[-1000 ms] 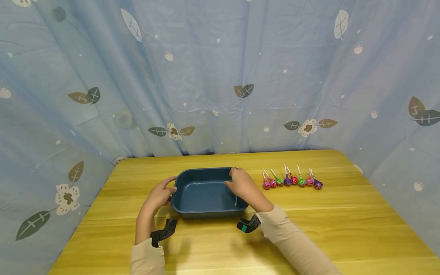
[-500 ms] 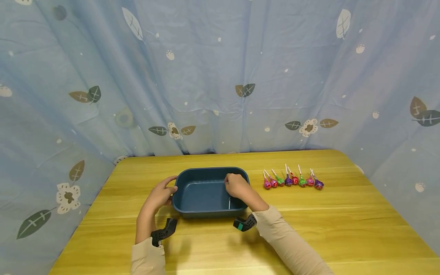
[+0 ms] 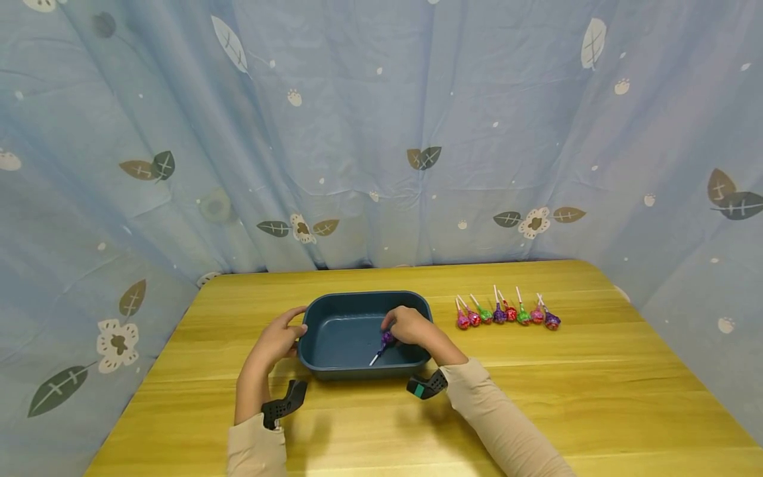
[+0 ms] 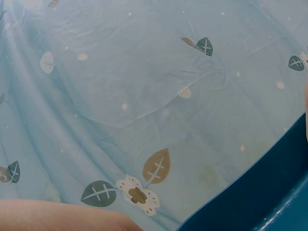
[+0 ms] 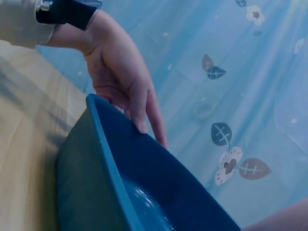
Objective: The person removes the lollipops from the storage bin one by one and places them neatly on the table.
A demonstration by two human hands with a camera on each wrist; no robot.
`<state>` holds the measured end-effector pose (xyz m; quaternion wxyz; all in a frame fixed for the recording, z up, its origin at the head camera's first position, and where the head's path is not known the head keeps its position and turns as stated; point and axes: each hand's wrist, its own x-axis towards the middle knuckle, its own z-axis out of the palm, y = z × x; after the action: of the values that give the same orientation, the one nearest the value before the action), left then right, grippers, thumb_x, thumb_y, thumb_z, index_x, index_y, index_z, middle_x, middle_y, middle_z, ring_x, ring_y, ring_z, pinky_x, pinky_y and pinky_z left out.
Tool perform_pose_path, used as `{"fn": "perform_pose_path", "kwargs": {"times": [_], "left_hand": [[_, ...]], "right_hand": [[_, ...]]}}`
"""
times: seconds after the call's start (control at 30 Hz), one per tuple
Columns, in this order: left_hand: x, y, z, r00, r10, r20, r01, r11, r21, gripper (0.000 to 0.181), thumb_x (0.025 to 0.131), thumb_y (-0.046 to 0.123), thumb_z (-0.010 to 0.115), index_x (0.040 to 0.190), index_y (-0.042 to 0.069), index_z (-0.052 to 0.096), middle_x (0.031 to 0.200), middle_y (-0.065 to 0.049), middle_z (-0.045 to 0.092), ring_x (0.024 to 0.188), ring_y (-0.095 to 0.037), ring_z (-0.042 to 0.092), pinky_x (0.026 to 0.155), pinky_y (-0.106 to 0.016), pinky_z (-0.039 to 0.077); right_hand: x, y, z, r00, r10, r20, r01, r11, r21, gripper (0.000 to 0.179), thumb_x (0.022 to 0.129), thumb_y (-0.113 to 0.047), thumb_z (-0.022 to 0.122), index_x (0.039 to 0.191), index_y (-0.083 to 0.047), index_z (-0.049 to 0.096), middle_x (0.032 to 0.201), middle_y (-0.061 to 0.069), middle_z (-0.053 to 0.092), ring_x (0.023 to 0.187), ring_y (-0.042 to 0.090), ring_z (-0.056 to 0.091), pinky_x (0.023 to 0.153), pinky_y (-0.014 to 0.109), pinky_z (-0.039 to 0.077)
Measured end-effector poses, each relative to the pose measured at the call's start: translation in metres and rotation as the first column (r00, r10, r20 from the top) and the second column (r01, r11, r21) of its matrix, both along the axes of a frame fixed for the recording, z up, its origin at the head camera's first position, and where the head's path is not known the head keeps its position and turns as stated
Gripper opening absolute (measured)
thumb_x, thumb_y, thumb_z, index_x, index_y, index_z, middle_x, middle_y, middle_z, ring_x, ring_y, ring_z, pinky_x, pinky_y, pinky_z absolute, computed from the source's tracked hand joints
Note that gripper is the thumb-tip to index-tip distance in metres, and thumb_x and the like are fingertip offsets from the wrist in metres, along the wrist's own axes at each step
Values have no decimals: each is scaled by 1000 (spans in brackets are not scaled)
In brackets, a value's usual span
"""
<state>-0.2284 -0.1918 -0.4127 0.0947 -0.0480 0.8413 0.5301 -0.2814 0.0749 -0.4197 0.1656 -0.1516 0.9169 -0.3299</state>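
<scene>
In the head view a dark blue plastic basin [image 3: 369, 373] stands on the wooden table. My left hand [image 3: 279, 339] grips its left end, thumb over the rim and fingers along the outside; the right wrist view shows this left hand [image 5: 120, 62] at the basin's rim. Inside the basin's right half, my right hand [image 3: 411, 324] has its curled fingertips at the head of a purple-wrapped lollipop [image 3: 387, 338]. The white stick slants toward the front left, low in the basin. The left wrist view catches only the basin's wall [image 4: 260, 187] and part of the left hand [image 4: 62, 215].
Several lollipops [image 3: 499, 314] in pink, red, green and purple wrappers lie in a row right of the basin, sticks pointing back. A blue patterned curtain [image 3: 369, 132] hangs behind the table [image 3: 596, 397].
My right hand has moved from the basin's back right toward its middle and lower. The lollipop's purple head has come into sight and its stick has swung left. The left hand stays put.
</scene>
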Motion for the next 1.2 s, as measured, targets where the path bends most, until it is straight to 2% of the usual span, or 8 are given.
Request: {"fn": "perform_pose_path", "kwargs": {"times": [0.1, 0.2, 0.33, 0.5, 0.7, 0.87, 1.07, 1.2], "left_hand": [[1, 0, 0, 1000, 2, -1, -2, 1000, -1, 49, 102, 8, 46, 149, 3, 34, 104, -22, 61, 75, -25, 65, 66, -40, 53], [0, -1, -1, 1000, 3, 1, -3, 1000, -3, 49, 101, 8, 46, 149, 3, 34, 104, -22, 61, 75, -24, 65, 66, -40, 53], [0, 0, 0, 1000, 3, 6, -3, 1000, -5, 49, 102, 8, 46, 149, 4, 34, 99, -20, 61, 74, -23, 64, 66, -39, 53], [0, 0, 0, 1000, -3, 14, 3, 1000, -9, 49, 102, 10, 46, 149, 5, 33, 87, -16, 60, 66, -21, 60, 64, -38, 50], [-1, 1, 0, 1000, 2, 14, -2, 1000, -8, 49, 102, 9, 45, 149, 5, 33, 89, -16, 61, 68, -21, 62, 65, -39, 51], [-1, 1, 0, 1000, 5, 17, -5, 1000, -7, 49, 102, 9, 45, 149, 6, 34, 77, -11, 56, 63, -20, 59, 64, -39, 50], [0, 1, 0, 1000, 0, 1, 0, 1000, -20, 49, 102, 9, 47, 148, 2, 34, 93, -16, 60, 68, -19, 61, 64, -38, 51], [-1, 1, -1, 1000, 2, 9, -1, 1000, -25, 49, 102, 9, 46, 149, 3, 34, 94, -16, 60, 67, -19, 59, 63, -37, 50]], "right_hand": [[0, 2, -3, 1000, -3, 24, 5, 998, -65, 28, 79, 10, 52, 92, -3, 73, 90, 7, 64, 63, 18, 62, 55, 25, 49], [0, 3, -5, 999, 3, 34, 0, 996, -90, 26, 77, 10, 57, 91, -4, 74, 83, 4, 64, 61, 14, 59, 56, 25, 49], [-1, 3, -6, 999, 10, 33, -8, 997, -72, 18, 76, 7, 68, 89, -5, 74, 72, 1, 62, 59, 11, 54, 56, 24, 46], [-2, 3, -8, 1000, 16, 11, -16, 999, -42, 10, 77, 0, 78, 84, -6, 74, 71, -2, 64, 61, 10, 57, 59, 24, 48], [1, 4, -7, 999, 12, 34, -9, 996, -94, 7, 82, -8, 77, 85, -3, 73, 74, 1, 65, 64, 15, 63, 60, 27, 53], [4, 7, -3, 998, 3, 62, 7, 985, -171, 10, 85, -11, 75, 87, -1, 72, 75, 4, 65, 69, 18, 63, 59, 30, 56], [7, 15, 5, 998, 7, 61, 8, 973, -233, 14, 87, -15, 73, 89, -1, 73, 78, 4, 66, 73, 18, 64, 60, 31, 56], [10, 22, 9, 998, -4, 67, 23, 958, -285, 16, 90, -15, 70, 93, 1, 72, 82, 5, 66, 75, 18, 64, 63, 32, 56]]}}
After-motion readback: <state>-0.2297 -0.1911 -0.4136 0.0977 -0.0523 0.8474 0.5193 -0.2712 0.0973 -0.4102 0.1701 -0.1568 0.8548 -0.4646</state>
